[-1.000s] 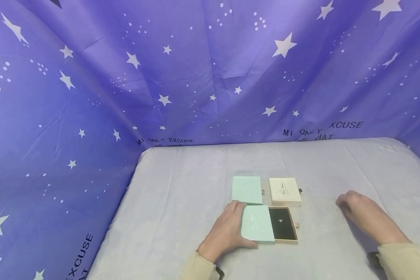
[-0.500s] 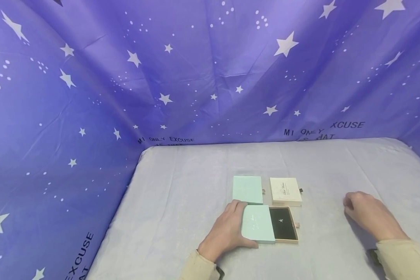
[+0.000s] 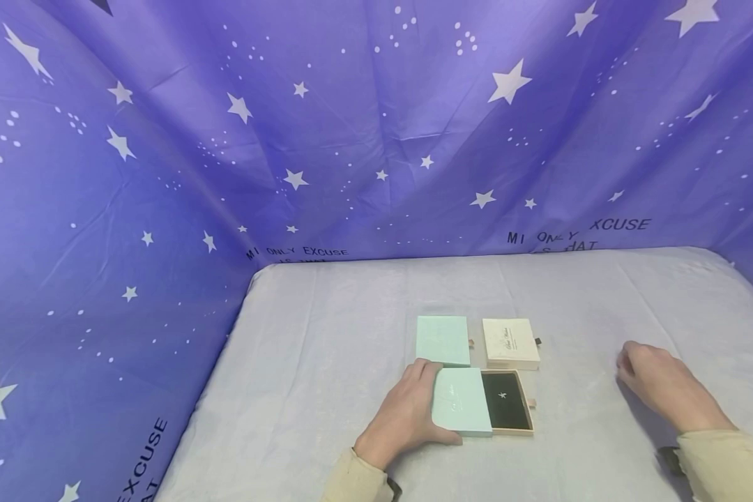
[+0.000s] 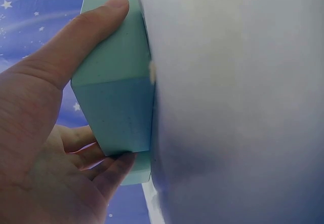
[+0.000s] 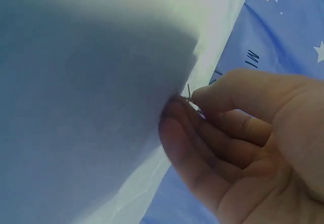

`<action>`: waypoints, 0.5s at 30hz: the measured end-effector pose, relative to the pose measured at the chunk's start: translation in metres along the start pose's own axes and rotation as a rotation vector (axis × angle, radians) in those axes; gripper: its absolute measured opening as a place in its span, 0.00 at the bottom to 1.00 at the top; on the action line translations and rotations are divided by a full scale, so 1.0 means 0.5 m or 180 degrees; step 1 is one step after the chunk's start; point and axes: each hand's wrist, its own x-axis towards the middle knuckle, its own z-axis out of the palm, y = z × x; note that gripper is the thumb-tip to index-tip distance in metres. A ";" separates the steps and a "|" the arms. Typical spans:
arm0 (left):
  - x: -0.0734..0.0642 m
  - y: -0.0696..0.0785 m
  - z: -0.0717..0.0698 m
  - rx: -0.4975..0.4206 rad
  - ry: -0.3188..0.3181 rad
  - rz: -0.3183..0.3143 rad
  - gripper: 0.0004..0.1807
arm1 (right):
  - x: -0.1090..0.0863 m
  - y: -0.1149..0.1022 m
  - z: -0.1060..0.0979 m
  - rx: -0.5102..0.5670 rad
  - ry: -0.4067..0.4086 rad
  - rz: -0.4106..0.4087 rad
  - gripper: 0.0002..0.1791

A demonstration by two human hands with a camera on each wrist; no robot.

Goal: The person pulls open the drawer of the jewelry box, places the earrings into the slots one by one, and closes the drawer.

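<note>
My left hand (image 3: 408, 415) grips a mint-green drawer box (image 3: 461, 402), thumb along the near side and fingers at the far side. Its drawer (image 3: 508, 429) is pulled partway out to the right, showing a black insert (image 3: 498, 411) with a small silvery star-shaped piece of jewellery (image 3: 502, 395) on it. In the left wrist view the mint-green box (image 4: 114, 97) stands between thumb and fingers. Off to the right, my right hand (image 3: 671, 387) is low over the cloth. In the right wrist view its thumb and fingers pinch a tiny piece with a thin pin (image 5: 189, 90), mostly hidden.
Just behind the held box lies a second mint-green box (image 3: 443, 340), closed, with a small pull tab. A cream box (image 3: 511, 343) with printed lettering and a dark tab sits to its right. Pale cloth (image 3: 326, 335) covers the table; a purple star-patterned curtain (image 3: 351, 125) surrounds it.
My right hand has shifted slightly to the right, away from the boxes. The left hand and the partly open box look the same.
</note>
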 end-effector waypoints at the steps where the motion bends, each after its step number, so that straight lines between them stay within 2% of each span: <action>1: 0.000 0.000 0.000 -0.0001 -0.0001 -0.0002 0.58 | 0.000 0.000 -0.001 0.0033 -0.0038 0.0024 0.03; 6: 0.000 -0.001 0.001 -0.0002 0.0000 0.0002 0.59 | -0.001 -0.003 -0.004 0.0177 -0.0194 0.0140 0.04; 15: -0.001 -0.001 0.002 -0.0013 -0.0003 -0.0021 0.59 | 0.001 -0.007 -0.004 0.0216 -0.0255 0.0181 0.11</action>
